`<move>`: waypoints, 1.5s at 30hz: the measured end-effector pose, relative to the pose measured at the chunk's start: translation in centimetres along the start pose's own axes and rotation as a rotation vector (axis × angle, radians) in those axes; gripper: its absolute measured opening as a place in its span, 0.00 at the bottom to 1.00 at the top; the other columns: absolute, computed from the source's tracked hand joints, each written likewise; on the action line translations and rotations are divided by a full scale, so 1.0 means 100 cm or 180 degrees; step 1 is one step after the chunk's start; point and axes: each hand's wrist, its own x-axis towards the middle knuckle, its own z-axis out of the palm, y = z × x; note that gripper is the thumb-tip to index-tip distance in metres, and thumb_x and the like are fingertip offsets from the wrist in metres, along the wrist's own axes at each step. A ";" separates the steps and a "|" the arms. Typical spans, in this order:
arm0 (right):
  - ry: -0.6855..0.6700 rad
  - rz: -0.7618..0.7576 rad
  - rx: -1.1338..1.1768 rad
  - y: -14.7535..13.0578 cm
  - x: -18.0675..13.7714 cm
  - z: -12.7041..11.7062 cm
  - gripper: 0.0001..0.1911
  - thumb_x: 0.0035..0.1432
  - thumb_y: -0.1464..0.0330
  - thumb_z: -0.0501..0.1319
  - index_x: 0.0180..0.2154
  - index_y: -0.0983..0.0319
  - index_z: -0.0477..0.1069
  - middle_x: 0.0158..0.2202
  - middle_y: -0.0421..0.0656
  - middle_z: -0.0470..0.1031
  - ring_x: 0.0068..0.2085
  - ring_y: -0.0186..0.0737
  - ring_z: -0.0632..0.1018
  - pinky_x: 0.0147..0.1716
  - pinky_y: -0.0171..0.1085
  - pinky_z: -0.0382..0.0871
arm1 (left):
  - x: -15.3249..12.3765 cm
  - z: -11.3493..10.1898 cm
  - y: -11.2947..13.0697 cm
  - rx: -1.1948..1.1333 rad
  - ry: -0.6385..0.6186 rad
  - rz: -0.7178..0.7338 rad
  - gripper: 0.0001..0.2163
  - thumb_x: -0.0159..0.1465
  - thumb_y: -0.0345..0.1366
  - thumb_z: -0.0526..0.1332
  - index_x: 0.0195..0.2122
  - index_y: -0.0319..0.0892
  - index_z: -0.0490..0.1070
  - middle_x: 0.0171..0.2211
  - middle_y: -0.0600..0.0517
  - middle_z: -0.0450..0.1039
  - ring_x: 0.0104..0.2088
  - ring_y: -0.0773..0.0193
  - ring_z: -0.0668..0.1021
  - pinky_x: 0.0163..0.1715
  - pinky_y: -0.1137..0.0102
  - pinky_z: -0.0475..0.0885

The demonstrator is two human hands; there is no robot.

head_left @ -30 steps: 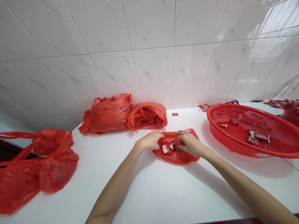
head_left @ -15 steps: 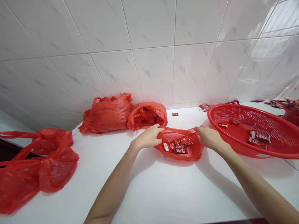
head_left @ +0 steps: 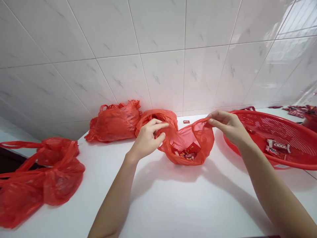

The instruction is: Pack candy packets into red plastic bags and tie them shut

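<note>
A thin red plastic bag [head_left: 183, 160] with several small wrapped sweets [head_left: 189, 152] inside stands on the white table. Its mouth gapes toward me. My right hand [head_left: 226, 125] pinches the bag's upper right edge between thumb and fingers and holds it up. At the bag's left side is my left hand [head_left: 148, 138], thumb and fingers apart, close to the plastic; whether it touches the bag is hard to see.
Two more red bags, a full one [head_left: 116, 122] and a loosely opened one [head_left: 160, 114], sit against the tiled wall. Knotted red bags [head_left: 61, 178] lie at the left. On the right stands a red perforated basket [head_left: 274, 125] with a few sweets. A small red packet [head_left: 186, 121] lies near the wall.
My right hand has lifted the bag's right edge upward, and the bag's mouth is taller. My left hand has moved slightly left, its fingers now spread from the rim.
</note>
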 end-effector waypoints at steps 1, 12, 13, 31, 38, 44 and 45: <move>0.0038 -0.0011 0.0175 -0.001 0.001 0.002 0.15 0.55 0.55 0.67 0.34 0.60 0.74 0.34 0.44 0.79 0.38 0.42 0.80 0.43 0.42 0.75 | -0.001 -0.001 0.002 -0.0114 0.0142 0.0049 0.15 0.62 0.34 0.58 0.47 0.46 0.81 0.46 0.49 0.75 0.39 0.62 0.78 0.34 0.69 0.75; -0.0436 -0.0371 0.0562 -0.009 0.008 0.054 0.14 0.61 0.56 0.64 0.32 0.61 0.75 0.31 0.41 0.78 0.34 0.38 0.77 0.38 0.38 0.73 | -0.011 0.019 0.032 -0.0877 0.0063 0.0331 0.13 0.63 0.43 0.67 0.47 0.45 0.77 0.39 0.50 0.77 0.41 0.61 0.79 0.42 0.68 0.76; -0.0447 -0.0449 0.0479 -0.011 0.006 0.058 0.14 0.62 0.57 0.64 0.32 0.61 0.75 0.31 0.41 0.78 0.34 0.38 0.77 0.38 0.38 0.72 | -0.012 0.022 0.034 -0.0859 0.0020 0.0286 0.12 0.64 0.43 0.67 0.46 0.44 0.77 0.36 0.52 0.76 0.37 0.63 0.78 0.39 0.69 0.75; -0.1468 -0.0353 0.0801 0.010 0.004 0.074 0.16 0.65 0.55 0.62 0.44 0.58 0.81 0.43 0.44 0.82 0.46 0.48 0.79 0.49 0.46 0.73 | -0.005 0.000 0.032 -0.2515 0.0924 -0.0138 0.09 0.60 0.40 0.71 0.38 0.42 0.82 0.31 0.50 0.81 0.30 0.66 0.80 0.34 0.72 0.79; -0.1148 0.0520 0.2231 0.022 0.010 0.075 0.18 0.60 0.52 0.66 0.40 0.58 0.84 0.49 0.48 0.82 0.51 0.49 0.80 0.49 0.42 0.73 | -0.006 -0.029 0.019 -0.1322 0.1656 0.0101 0.08 0.57 0.34 0.71 0.38 0.43 0.81 0.38 0.51 0.81 0.40 0.61 0.83 0.44 0.68 0.80; -0.0557 0.1147 0.2238 0.037 0.018 0.079 0.19 0.57 0.51 0.67 0.37 0.60 0.83 0.47 0.48 0.83 0.49 0.49 0.80 0.48 0.41 0.72 | -0.002 -0.041 -0.008 -0.0120 0.1316 -0.0630 0.15 0.57 0.41 0.68 0.44 0.44 0.80 0.52 0.47 0.77 0.47 0.55 0.82 0.50 0.61 0.79; -0.0482 0.1226 0.2268 0.040 0.019 0.079 0.18 0.56 0.52 0.68 0.38 0.59 0.83 0.46 0.48 0.83 0.50 0.50 0.80 0.49 0.42 0.72 | -0.002 -0.043 -0.011 -0.0049 0.1203 -0.0739 0.16 0.57 0.42 0.68 0.46 0.44 0.80 0.54 0.47 0.76 0.48 0.54 0.82 0.50 0.61 0.79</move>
